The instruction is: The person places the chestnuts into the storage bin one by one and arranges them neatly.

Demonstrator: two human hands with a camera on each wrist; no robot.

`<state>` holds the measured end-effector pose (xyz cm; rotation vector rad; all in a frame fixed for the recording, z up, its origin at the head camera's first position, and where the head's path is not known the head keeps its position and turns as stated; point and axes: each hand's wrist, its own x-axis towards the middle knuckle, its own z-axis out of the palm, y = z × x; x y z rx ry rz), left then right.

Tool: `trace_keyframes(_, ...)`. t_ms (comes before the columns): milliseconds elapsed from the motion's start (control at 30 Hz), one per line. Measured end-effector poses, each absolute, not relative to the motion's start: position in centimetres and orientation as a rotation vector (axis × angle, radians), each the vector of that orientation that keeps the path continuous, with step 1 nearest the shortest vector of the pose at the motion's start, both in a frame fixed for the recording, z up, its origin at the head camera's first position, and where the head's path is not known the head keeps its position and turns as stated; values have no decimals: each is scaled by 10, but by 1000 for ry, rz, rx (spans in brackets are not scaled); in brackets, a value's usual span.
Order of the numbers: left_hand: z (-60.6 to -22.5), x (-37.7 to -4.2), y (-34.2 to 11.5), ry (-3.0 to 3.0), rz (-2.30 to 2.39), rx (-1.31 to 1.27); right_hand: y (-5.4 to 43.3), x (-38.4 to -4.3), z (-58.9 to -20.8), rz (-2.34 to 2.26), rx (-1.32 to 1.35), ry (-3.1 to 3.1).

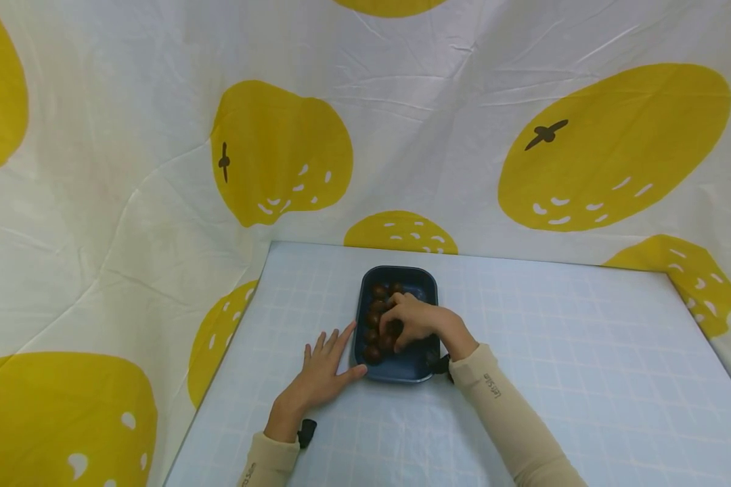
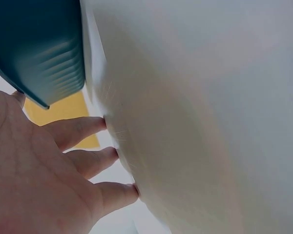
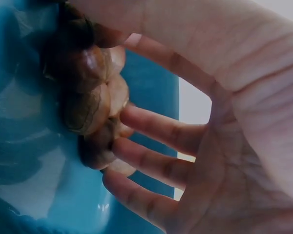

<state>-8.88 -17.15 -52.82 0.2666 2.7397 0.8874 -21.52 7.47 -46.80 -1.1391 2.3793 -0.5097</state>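
Note:
A dark blue rectangular tray [image 1: 406, 372] holds several glossy brown chestnuts [image 1: 373, 319], gathered along its left side; some show split shells in the right wrist view. My right hand [image 1: 415, 319] reaches into the tray from the right, its thumb and index finger pinching a chestnut [image 3: 109, 36] while the other fingers lie along the row. My left hand [image 1: 323, 372] is spread flat beside the tray's left wall. Its index fingertip and thumb are right at the rim, and the other fingertips [image 2: 112, 155] rest on the tabletop.
The tray stands on a pale blue table [image 1: 554, 352] with a white grid pattern. Behind and to the left hangs a white curtain [image 1: 414, 155] printed with large yellow fruit. A dark strap [image 1: 306, 433] sits at the left wrist.

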Motion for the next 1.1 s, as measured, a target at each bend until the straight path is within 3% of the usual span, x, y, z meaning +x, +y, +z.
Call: trace_keyframes(1100, -530, -89, -171, 2738, 904, 262, 65, -210, -474, -266, -1165, 2444)
